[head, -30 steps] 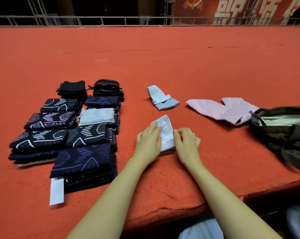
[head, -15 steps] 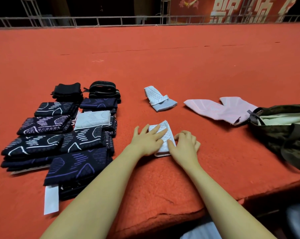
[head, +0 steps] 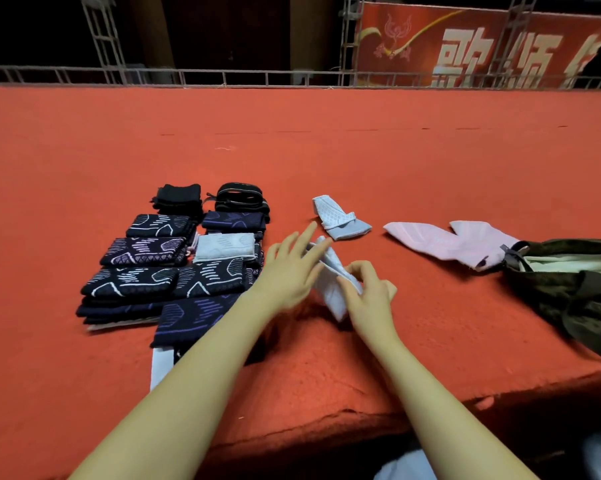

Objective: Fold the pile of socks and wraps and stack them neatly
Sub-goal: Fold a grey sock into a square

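White knit sock (head: 330, 282), soft and limp, is lifted just above the red counter (head: 430, 174); right hand (head: 368, 299) pinches its folded edge, left hand (head: 288, 271) lies flat-fingered against it. Best gripped at the fold.

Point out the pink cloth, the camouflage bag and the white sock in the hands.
pink cloth (head: 441, 242), head view, middle of its left flap
camouflage bag (head: 569, 296), head view, its near side
white sock (head: 332, 285), head view, fabric between the hands

two hands (head: 292, 271), two white-grey socks (head: 340, 220), one pink wrap (head: 448, 240), one camouflage bag (head: 569, 289) at right, about eight dark folded stacks (head: 174, 271) at left.
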Motion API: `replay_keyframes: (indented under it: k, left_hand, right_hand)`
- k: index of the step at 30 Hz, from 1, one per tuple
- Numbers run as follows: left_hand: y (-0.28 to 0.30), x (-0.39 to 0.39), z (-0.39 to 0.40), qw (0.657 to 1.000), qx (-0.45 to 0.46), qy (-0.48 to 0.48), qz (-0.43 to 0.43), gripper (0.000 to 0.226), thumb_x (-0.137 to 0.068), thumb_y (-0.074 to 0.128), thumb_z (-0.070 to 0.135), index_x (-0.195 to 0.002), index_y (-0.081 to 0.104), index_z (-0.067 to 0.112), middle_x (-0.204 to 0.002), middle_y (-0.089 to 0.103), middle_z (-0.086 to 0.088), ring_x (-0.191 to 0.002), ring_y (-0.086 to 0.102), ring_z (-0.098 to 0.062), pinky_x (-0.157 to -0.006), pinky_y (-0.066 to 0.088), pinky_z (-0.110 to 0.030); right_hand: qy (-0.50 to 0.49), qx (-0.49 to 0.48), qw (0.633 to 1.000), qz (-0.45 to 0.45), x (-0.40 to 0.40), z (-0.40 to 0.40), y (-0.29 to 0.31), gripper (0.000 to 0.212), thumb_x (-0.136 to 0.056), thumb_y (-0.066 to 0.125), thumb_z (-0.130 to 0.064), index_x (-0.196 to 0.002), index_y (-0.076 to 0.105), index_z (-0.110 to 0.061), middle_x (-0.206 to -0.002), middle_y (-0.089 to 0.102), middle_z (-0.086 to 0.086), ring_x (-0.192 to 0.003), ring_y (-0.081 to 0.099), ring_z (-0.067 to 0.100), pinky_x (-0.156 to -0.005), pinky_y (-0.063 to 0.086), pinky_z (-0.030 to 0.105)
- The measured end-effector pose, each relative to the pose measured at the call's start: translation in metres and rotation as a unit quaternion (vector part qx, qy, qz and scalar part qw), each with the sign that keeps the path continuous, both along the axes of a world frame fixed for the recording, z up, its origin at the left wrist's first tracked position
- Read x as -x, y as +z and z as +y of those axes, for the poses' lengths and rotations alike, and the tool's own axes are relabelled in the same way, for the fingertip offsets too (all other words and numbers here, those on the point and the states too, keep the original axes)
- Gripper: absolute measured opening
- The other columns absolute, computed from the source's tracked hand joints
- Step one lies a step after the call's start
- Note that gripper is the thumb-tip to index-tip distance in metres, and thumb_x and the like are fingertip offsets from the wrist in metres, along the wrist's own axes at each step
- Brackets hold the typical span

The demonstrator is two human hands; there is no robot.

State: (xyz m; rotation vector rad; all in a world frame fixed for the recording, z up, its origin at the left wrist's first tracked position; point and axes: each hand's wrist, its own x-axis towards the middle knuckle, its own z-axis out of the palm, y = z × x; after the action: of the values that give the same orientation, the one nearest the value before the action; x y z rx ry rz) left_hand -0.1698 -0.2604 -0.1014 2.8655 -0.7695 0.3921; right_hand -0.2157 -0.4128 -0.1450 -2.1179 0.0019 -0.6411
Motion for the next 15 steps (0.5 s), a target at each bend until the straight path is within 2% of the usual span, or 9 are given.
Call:
replay_keyframes:
  k: [1, 3, 5, 7, 10, 12, 14, 15]
  left_hand:
    - [0.004, 0.002, 0.008, 1.000, -0.002, 0.000, -0.017, 0.054, -0.098, 0.010, 0.047, -0.151, 0.015, 0.035, -0.160, 0.002, 0.003, -0.143, 0.013, -0.025, -0.110, 0.013, -0.039]
    - [0.014, 0.008, 0.023, 0.998, 0.019, -0.004, -0.059, 0.065, -0.090, 0.004, 0.052, -0.149, 0.024, 0.034, -0.155, 0.024, 0.001, -0.135, 0.026, -0.027, -0.104, 0.015, -0.039]
    - [0.022, 0.014, 0.038, 0.992, 0.054, -0.007, -0.111, 0.063, -0.089, 0.012, 0.051, -0.143, 0.039, 0.032, -0.138, 0.045, -0.004, -0.118, 0.039, -0.030, -0.095, 0.020, -0.041]
    - [0.029, 0.019, 0.055, 0.985, 0.094, -0.006, -0.144, 0.048, -0.091, 0.026, 0.047, -0.131, 0.049, 0.034, -0.126, 0.053, -0.008, -0.109, 0.043, -0.031, -0.090, 0.028, -0.045]
    - [0.037, 0.028, 0.085, 0.970, 0.149, -0.010, -0.193, 0.023, -0.091, 0.037, 0.042, -0.108, 0.048, 0.032, -0.126, 0.054, -0.008, -0.112, 0.036, -0.023, -0.085, 0.030, -0.044]
    - [0.041, 0.034, 0.106, 0.960, 0.170, -0.018, -0.223, 0.013, -0.089, 0.043, 0.038, -0.099, 0.048, 0.031, -0.124, 0.057, -0.005, -0.113, 0.037, -0.020, -0.084, 0.023, -0.039]
    - [0.042, 0.041, 0.129, 0.951, 0.175, -0.016, -0.254, 0.007, -0.088, 0.046, 0.032, -0.095, 0.047, 0.030, -0.118, 0.062, -0.002, -0.112, 0.042, -0.017, -0.083, 0.015, -0.030]
    - [0.041, 0.045, 0.140, 0.947, 0.178, -0.011, -0.267, 0.007, -0.087, 0.047, 0.030, -0.094, 0.048, 0.030, -0.116, 0.063, -0.001, -0.111, 0.044, -0.016, -0.081, 0.013, -0.027]
  right_hand:
    - [0.007, 0.004, 1.000, -0.018, 0.002, 0.004, 0.008, 0.005, -0.089, 0.053, -0.030, -0.093, 0.051, -0.031, -0.083, 0.057, -0.021, -0.093, 0.042, 0.015, -0.078, 0.021, 0.018]
    - [0.019, 0.021, 0.998, -0.053, 0.005, 0.013, 0.022, 0.014, -0.091, 0.060, -0.020, -0.095, 0.053, -0.031, -0.085, 0.056, -0.022, -0.094, 0.032, -0.010, -0.080, 0.020, 0.024]
    - [0.025, 0.038, 0.996, -0.082, 0.008, 0.024, 0.035, 0.013, -0.090, 0.064, -0.015, -0.097, 0.060, -0.026, -0.088, 0.058, -0.020, -0.093, 0.026, -0.024, -0.081, 0.020, 0.027]
    - [0.032, 0.050, 0.991, -0.120, 0.011, 0.038, 0.046, 0.011, -0.088, 0.064, -0.013, -0.096, 0.064, -0.020, -0.089, 0.057, -0.022, -0.091, 0.027, -0.023, -0.082, 0.021, 0.029]
    - [0.056, 0.099, 0.969, -0.219, 0.013, 0.063, 0.058, 0.015, -0.081, 0.063, -0.010, -0.093, 0.064, -0.019, -0.088, 0.063, -0.014, -0.094, 0.033, -0.026, -0.079, 0.019, 0.028]
    - [0.075, 0.135, 0.955, -0.253, 0.011, 0.080, 0.065, 0.024, -0.080, 0.062, -0.011, -0.095, 0.056, -0.029, -0.088, 0.067, -0.010, -0.089, 0.046, -0.014, -0.078, 0.018, 0.026]
    - [0.087, 0.174, 0.942, -0.274, 0.009, 0.097, 0.072, 0.021, -0.083, 0.056, -0.018, -0.097, 0.048, -0.032, -0.087, 0.066, -0.010, -0.084, 0.053, 0.002, -0.078, 0.018, 0.028]
    - [0.090, 0.194, 0.936, -0.280, 0.007, 0.107, 0.074, 0.019, -0.084, 0.054, -0.020, -0.098, 0.047, -0.031, -0.087, 0.066, -0.010, -0.083, 0.054, 0.005, -0.079, 0.018, 0.029]
